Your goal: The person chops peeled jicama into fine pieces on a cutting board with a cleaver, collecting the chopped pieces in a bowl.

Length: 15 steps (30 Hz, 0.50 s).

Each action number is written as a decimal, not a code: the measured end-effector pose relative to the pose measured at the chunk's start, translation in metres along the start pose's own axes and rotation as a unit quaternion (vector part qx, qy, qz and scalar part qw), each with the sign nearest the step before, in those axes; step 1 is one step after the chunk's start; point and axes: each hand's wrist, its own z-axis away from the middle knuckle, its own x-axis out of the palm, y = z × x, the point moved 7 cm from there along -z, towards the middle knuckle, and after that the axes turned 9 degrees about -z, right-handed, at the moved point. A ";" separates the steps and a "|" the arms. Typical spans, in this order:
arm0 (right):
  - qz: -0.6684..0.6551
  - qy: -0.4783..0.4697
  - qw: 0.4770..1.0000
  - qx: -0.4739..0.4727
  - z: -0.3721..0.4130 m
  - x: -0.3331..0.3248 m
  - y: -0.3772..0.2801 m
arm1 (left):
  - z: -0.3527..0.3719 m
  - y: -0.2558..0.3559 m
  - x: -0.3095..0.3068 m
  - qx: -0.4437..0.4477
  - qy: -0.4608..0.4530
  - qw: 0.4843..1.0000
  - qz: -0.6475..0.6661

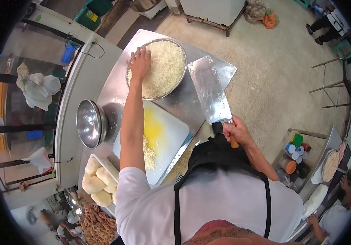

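Note:
My left hand (139,63) rests with spread fingers at the left side of a large round metal bowl heaped with finely chopped white food (165,67). In my right hand (237,131) is the wooden handle of a wide cleaver (210,90), its blade pointing up and away, dotted with white bits. Below the bowl, a white cutting board (171,132) carries a yellow stain and a small pile of chopped bits (149,158), partly hidden by my left forearm.
Metal bowls (88,124) stand left of the board. A white basket (106,165) holds peeled pale vegetables (93,183). Browned food (97,224) is piled at the lower left. Containers (296,151) sit on a shelf at right. Another person's hands (313,220) show at lower right.

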 end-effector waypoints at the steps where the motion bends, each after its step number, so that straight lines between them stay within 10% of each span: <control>1: 0.002 0.001 1.000 0.011 0.000 -0.002 0.001 | 0.001 -0.008 0.008 0.003 0.007 0.999 0.036; 8: 0.072 -0.066 0.994 0.054 0.002 0.008 0.008 | 0.050 -0.024 -0.027 0.014 0.066 0.997 0.036; 11: 0.172 -0.099 0.975 0.103 -0.001 0.016 0.013 | 0.123 -0.073 -0.060 0.081 0.268 0.953 0.116; 15: 0.276 -0.139 0.947 0.088 -0.007 0.038 0.021 | 0.275 -0.198 0.016 -0.179 0.101 0.936 0.286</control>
